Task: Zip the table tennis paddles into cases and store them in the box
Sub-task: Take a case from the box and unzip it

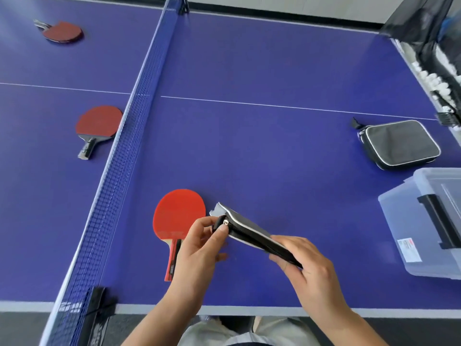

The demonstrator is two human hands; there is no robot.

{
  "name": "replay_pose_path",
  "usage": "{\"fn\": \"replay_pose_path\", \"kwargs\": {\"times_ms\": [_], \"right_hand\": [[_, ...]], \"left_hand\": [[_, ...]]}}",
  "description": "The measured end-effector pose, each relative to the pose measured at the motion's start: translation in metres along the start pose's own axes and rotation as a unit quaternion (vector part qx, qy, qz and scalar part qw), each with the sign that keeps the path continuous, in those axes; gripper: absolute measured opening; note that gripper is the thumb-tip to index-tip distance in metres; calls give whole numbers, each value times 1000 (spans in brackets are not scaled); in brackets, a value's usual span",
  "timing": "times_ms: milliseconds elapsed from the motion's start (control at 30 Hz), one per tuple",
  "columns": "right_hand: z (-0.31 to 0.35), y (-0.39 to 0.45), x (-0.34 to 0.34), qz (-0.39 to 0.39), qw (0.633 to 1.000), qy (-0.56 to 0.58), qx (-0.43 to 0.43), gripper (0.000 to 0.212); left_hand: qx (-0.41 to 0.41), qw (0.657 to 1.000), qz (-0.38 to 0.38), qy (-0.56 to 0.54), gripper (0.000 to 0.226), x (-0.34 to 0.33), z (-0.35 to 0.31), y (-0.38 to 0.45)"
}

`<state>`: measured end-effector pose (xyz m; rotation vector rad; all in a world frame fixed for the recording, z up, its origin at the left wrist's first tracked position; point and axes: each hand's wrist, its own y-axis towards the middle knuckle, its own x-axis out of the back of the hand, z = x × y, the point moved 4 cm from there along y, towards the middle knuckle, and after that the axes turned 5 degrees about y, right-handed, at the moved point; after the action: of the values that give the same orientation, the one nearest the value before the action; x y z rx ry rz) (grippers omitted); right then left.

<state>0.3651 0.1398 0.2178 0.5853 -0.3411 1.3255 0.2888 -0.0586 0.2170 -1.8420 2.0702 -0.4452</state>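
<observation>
I hold a grey and black paddle case [245,229] on edge above the blue table [274,146]. My right hand [306,270] grips its near end. My left hand [199,243] pinches the zip pull at its far end. A bright red paddle [178,213] lies flat just left of the case, its handle partly under my left hand. Two darker red paddles lie beyond the net, one at mid left [97,126] and one at the far left [62,31]. A second grey case [399,143] lies closed at the right. The clear plastic box [424,221] stands at the right edge.
The blue net [139,96] runs from the near left to the far middle, with its clamp [96,313] at the near table edge. A black net bag with several white balls [434,66] hangs at the far right corner.
</observation>
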Motion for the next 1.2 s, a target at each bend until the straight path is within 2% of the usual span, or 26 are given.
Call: {"fn": "replay_pose_path", "kwargs": {"times_ms": [167,300,467,600,767,867,1000,1200], "right_hand": [[0,-1,10,-5,1000,-17,10,29],[-4,1,19,-12,1000,-25,13,27],[-8,0,30,-7,999,-31,15,23],[-7,4,34,6,999,-44,14,20],[-7,9,38,4,998,-61,31,28],[-8,11,36,6,996,-50,70,41],[-12,9,32,3,993,-21,112,42],[-21,7,27,21,992,-31,118,38]], "left_hand": [[-43,994,-67,71,4,2,-8,0],[-20,997,-76,13,4,-4,-9,-3],[-33,996,-83,-29,29,-15,-15,-12],[-104,981,-151,67,43,-21,-20,-29],[-146,959,-195,146,41,-22,-20,-34],[-123,963,-199,136,38,-20,-18,-29],[-105,966,-178,154,18,-24,-21,-23],[-125,953,-146,234,27,-27,-28,-25]]}}
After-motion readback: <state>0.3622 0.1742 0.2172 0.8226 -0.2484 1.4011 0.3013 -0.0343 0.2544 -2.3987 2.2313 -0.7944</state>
